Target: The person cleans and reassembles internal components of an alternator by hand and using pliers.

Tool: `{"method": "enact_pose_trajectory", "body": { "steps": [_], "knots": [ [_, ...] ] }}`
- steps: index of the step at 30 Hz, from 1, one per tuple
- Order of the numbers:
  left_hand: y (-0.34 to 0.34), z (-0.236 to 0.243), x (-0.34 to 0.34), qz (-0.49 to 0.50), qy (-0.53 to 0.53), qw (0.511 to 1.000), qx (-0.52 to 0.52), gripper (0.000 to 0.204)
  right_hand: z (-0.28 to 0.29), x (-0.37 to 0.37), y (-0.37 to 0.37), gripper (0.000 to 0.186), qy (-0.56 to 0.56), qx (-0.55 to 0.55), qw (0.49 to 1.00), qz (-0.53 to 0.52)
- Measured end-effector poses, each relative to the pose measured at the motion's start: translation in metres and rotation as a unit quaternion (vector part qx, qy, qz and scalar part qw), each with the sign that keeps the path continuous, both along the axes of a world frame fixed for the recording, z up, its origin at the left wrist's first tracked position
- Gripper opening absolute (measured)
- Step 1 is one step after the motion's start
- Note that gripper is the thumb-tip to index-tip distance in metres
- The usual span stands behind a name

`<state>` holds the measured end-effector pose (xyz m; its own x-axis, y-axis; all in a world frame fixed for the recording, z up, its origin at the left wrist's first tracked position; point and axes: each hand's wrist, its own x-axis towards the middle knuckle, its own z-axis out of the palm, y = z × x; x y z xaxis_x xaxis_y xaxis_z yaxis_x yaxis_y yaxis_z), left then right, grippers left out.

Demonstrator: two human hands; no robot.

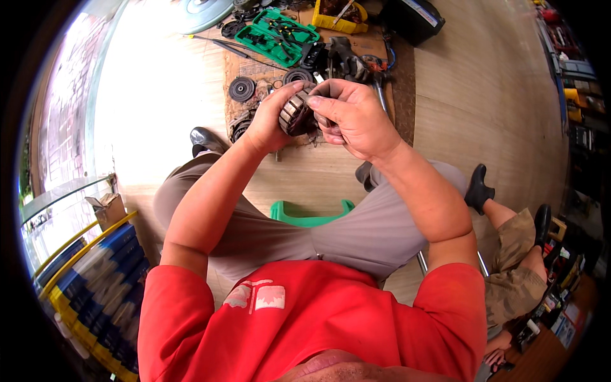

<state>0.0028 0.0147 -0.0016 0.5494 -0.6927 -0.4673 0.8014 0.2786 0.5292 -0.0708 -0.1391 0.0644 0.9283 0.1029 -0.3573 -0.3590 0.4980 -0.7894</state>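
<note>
My left hand (274,114) is closed around a round, dark motor part (295,113) with pale metal segments along its side. My right hand (354,118) meets it at the right edge, thumb and forefinger pinched together, with the other fingers curled. Whatever sits in that pinch is too small and too hidden to make out. Both hands are raised above the front of a brown board. Just beyond them lies a black ribbed disc (297,77), and a similar dark disc (242,89) rests to the left.
An open green tool case (278,37), a yellow bin (341,19) and a black box (412,20) are at the far side. A hammer (380,89) lies right of my hands. A green stool (312,221) shows between my legs. Another person's legs (519,245) are at right.
</note>
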Motion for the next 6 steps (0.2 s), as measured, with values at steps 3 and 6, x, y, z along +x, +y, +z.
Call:
{"method": "enact_pose_trajectory", "body": {
  "steps": [3, 6],
  "knots": [
    [0.009, -0.040, 0.012, -0.031, -0.196, 0.975, 0.099, 0.040, -0.001, 0.003, -0.002, 0.008, 0.008, 0.003, 1.000, 0.008],
    [0.011, -0.059, 0.013, -0.050, -0.369, 0.914, 0.161, 0.049, -0.003, 0.004, -0.011, 0.008, 0.008, -0.004, 1.000, 0.013]
  ]
}}
